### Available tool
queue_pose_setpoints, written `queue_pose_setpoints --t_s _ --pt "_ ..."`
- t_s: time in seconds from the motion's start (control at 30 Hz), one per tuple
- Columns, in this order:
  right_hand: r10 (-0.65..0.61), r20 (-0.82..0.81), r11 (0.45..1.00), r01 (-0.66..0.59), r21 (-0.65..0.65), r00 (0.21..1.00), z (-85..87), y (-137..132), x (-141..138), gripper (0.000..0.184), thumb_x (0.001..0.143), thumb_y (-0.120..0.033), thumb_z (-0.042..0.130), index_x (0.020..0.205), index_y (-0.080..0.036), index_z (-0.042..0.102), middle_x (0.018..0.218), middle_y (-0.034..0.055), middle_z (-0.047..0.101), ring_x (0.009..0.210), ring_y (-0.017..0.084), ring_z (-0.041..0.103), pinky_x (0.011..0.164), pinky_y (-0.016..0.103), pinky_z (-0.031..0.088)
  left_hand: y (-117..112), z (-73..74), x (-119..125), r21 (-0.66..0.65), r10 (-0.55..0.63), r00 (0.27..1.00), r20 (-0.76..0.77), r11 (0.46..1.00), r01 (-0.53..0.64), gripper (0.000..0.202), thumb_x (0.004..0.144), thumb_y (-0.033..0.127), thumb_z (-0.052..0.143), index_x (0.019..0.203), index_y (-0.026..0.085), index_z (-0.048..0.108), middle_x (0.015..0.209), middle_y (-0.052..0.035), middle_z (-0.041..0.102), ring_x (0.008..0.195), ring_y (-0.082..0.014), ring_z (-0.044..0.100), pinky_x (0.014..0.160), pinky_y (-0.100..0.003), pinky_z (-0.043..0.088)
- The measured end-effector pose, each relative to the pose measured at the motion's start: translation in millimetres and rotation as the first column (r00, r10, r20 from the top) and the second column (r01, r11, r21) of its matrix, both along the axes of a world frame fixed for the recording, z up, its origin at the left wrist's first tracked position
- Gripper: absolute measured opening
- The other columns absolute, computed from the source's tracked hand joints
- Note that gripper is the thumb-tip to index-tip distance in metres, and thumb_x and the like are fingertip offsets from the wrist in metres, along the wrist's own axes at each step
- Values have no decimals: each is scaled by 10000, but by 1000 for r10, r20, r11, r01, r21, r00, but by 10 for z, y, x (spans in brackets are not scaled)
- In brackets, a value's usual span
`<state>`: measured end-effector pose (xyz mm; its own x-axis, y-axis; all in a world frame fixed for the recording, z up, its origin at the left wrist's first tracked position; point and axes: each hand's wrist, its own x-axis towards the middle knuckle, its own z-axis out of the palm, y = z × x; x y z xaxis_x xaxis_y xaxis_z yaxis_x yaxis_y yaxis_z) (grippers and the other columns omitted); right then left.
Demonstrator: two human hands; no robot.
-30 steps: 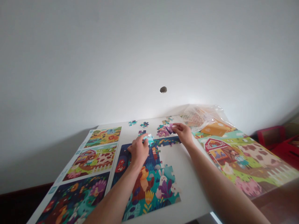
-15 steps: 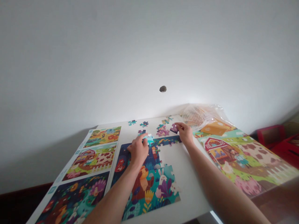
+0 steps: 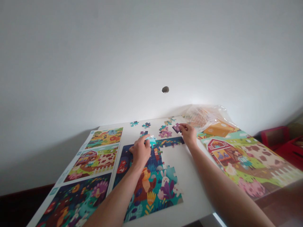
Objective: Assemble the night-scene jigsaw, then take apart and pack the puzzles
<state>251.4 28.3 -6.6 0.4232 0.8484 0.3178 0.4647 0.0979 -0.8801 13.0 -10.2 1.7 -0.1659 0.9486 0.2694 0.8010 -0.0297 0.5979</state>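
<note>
A partly joined jigsaw puzzle (image 3: 155, 186) with a bear and rabbits lies on the white table (image 3: 196, 198). Over its upper part, my left hand (image 3: 141, 148) is closed on a turquoise puzzle piece (image 3: 151, 140), gripped between thumb and fingers. Past the puzzle's top right corner, my right hand (image 3: 188, 134) pinches a purple puzzle piece (image 3: 176, 127). Beside that piece is a small pile of loose purple and pink pieces (image 3: 165, 132). My left forearm and hand hide some of the puzzle's left side.
More loose pieces (image 3: 146, 125) lie toward the wall. A picture sheet (image 3: 94, 160) with three scenes is at the left. On the right are a joined farm puzzle (image 3: 251, 164), an orange box (image 3: 217, 129) and a clear plastic bag (image 3: 208, 115). The wall has a hole (image 3: 165, 90).
My right hand has shifted very slightly with the purple piece, which is tilted a little differently. My left hand has stayed almost still with the turquoise piece.
</note>
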Motion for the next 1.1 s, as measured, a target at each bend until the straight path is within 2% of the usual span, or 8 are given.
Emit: queue_pose_setpoints --t_s 0.13,0.27,0.33,0.43,0.6,0.77,0.9,1.1 --pt "26 30 998 -24 -62 999 -25 -2 -9 345 820 -323 519 1093 -168 663 811 38 698 557 142 613 612 268 472 -7 18 3 2 -3 1000 9 1000 3 307 892 236 500 1144 275 671 1008 -59 731 976 -254 646 892 -401 421" --pt "-8 329 995 39 -87 944 -66 5 -36 383 799 -228 553 1167 -183 647 1079 108 653 899 214 630 839 333 458 -1 14 4 -2 -1 1000 10 1000 1 300 892 240 497 1131 278 675 1013 -54 731 959 -249 650 891 -403 418" --pt "-2 488 994 56 -97 873 -63 -10 -82 349 810 -269 587 1143 -213 673 1227 123 589 1094 269 543 926 383 399 3 9 4 -3 -5 1000 9 1000 5 300 891 243 498 1132 279 673 1010 -53 731 954 -247 651 887 -399 419" --pt "151 592 983 -55 -176 792 -31 -49 -191 343 854 -419 580 1145 -263 675 1244 87 600 1147 298 476 938 436 342 3 10 7 -17 -6 1000 8 1000 6 297 891 247 497 1130 280 671 998 -53 733 953 -249 654 882 -401 420" --pt "239 610 965 -113 -238 755 -18 -51 -301 373 841 -518 600 1106 -270 682 1144 65 666 1088 298 485 909 439 303 -6 25 14 -29 5 1000 4 1000 -5 295 892 251 494 1127 283 669 995 -52 735 952 -257 655 880 -418 414" --pt "168 567 981 -79 -177 806 -39 -3 -249 337 837 -518 608 1045 -270 696 1056 59 694 1039 277 513 903 411 296 -11 38 20 -35 7 1000 -1 999 -7 293 893 252 491 1120 284 673 971 -53 739 944 -256 659 888 -421 407" --pt "-6 511 994 63 -94 860 -11 -10 -198 323 858 -503 574 999 -239 695 1047 78 681 1044 287 503 902 417 299 -11 42 20 -36 9 1000 11 999 -9 293 892 249 491 1117 279 677 959 -53 740 943 -251 660 883 -406 414" --pt "-72 530 974 175 -146 845 -4 -43 -167 241 851 -404 589 976 -237 710 1094 101 652 1074 317 471 901 447 300 -6 30 14 -27 -3 1000 21 1000 4 295 890 244 491 1117 281 675 961 -49 739 953 -247 656 897 -405 411"
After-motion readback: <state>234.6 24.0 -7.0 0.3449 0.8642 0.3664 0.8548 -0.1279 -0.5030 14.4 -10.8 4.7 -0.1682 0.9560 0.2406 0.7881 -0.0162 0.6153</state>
